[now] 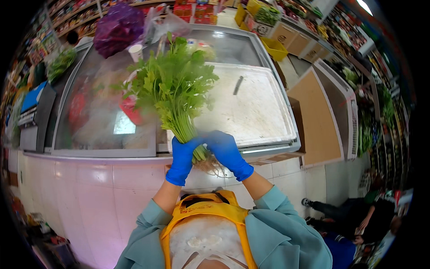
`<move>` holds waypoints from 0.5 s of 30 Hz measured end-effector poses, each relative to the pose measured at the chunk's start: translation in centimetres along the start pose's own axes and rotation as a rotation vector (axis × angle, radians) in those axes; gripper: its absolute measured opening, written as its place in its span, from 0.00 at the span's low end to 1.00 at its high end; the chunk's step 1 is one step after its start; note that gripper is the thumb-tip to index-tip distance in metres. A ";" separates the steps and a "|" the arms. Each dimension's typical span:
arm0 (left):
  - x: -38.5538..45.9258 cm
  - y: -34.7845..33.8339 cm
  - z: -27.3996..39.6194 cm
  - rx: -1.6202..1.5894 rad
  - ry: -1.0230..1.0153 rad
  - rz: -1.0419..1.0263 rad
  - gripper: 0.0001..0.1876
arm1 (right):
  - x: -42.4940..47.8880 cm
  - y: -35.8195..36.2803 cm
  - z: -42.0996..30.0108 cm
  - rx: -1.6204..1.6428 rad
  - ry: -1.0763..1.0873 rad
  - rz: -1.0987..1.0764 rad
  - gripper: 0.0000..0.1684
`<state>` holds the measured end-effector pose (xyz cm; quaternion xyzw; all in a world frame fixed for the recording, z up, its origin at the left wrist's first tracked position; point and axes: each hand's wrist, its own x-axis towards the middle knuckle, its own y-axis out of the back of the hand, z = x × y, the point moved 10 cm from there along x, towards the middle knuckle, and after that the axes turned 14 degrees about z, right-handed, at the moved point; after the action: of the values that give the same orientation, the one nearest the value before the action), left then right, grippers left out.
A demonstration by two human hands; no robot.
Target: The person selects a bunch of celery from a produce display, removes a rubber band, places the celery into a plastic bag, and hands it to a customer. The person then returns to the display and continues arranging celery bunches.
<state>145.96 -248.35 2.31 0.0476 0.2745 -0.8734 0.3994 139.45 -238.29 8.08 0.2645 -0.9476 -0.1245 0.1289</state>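
Note:
A leafy green bunch of celery (174, 87) with thin stalks is held over the front edge of a glass-topped display freezer. My left hand (183, 154), in a blue glove, is closed around the lower stalks. Beside it, my right hand (225, 149), gloved alike, meets the bunch near its base; whether its fingers grip the stalks is hidden. Pale stringy roots (210, 165) hang below, between the wrists. Behind the hands a white foam tray (255, 111) lies on the freezer, with a dark strip (238, 85) on its surface.
The freezer's glass lid (100, 134) spans the left. On its far side stand a paper cup (136, 52) and a purple bag (118, 28). A yellow basket (273, 48) and a large cardboard box (314, 117) are at the right. Several people (362, 215) are at lower right.

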 end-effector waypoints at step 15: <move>-11.0 -23.4 -16.2 0.258 0.477 -0.527 0.12 | -9.8 28.6 12.7 0.592 -0.207 0.422 0.06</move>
<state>134.23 -220.19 2.33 0.2273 0.2502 -0.9380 0.0767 130.22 -207.18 3.15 0.0752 -0.9842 0.1582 -0.0266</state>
